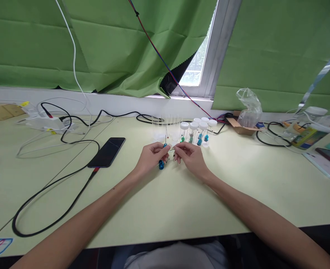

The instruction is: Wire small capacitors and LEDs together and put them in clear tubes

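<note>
My left hand (155, 156) is closed on a small blue beaded piece (161, 164), whose shiny part hangs below the fingers while a thin dark stem sticks up above them. Close beside it, the thumb and fingers of my right hand (189, 155) are pinched together. Something pale and tiny seems to lie at these fingertips, too small to make out. Just beyond the hands stand several clear tubes with white lids (184, 126), with blue and green pieces (199, 139) inside. Left of them are clear tubes without lids (159, 129).
A black phone (106, 152) on a looped black cable lies to the left. A white power strip (43, 123) with tangled cords sits behind it. At the back right are a cardboard box (242, 127) with a plastic bag (249, 106) and a clear jar (307, 119).
</note>
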Motion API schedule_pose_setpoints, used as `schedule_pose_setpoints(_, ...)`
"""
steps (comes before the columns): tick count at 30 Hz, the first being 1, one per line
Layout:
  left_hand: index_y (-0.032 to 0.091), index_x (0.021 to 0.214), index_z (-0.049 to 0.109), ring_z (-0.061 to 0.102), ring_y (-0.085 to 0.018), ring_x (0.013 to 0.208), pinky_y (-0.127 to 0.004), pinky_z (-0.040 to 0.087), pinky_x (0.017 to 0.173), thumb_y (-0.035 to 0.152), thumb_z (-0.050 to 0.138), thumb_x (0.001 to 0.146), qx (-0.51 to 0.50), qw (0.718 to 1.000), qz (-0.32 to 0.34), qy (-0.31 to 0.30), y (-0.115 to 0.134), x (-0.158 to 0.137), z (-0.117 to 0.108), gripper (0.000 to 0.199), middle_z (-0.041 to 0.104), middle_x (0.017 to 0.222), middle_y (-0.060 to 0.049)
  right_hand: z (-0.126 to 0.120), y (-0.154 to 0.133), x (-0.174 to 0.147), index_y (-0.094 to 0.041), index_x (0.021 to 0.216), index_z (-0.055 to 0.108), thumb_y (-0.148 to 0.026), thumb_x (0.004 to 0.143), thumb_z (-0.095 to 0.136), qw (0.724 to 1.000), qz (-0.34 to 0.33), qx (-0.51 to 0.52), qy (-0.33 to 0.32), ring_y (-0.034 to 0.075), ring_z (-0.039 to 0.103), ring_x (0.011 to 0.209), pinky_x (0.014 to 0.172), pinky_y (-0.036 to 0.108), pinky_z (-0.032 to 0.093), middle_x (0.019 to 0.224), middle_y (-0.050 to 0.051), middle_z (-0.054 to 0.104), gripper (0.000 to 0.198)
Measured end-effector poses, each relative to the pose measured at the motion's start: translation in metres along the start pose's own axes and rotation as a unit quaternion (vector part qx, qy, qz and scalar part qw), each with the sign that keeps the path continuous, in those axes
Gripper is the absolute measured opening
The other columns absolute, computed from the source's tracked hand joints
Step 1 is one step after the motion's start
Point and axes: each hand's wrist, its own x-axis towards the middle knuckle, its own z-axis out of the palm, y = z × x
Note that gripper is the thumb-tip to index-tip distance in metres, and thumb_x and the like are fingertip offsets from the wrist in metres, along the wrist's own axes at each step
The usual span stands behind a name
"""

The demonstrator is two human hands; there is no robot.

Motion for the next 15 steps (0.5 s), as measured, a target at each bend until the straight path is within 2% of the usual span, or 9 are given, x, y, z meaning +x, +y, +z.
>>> schedule_pose_setpoints(7,0.017,0.072,0.067,0.059,-0.014,0.061,-0.029,0.049,0.061,0.056,0.08,0.069,-0.006,1.0,-0.024,-0.01,0.0025,-0.0008,0.001,0.042,0.065,0.067,-0.003,0.0009,0.0025,-0.001,-0.019,0.089,0.066,-0.035,0.089,0.062,0.999,-0.011,-0.036,0.032,0.015,0.063,0.057,0.053,0.028,0.051,0.07,0.0,0.062,0.016)
schedule_pose_setpoints(15,0.016,0.073,0.065,0.057,-0.014,0.059,-0.03,0.045,0.06,0.055,0.078,0.073,0.025,0.999,-0.031,-0.008,0.0014,-0.0024,0.0009,0.04,0.064,0.067,-0.003,0.0006,-0.0026,-0.0049,-0.019,0.099,0.062,-0.031,0.092,0.053,0.99,-0.033,-0.133,0.037,0.013,0.06,0.055,0.056,0.028,0.049,0.07,-0.001,0.06,0.017)
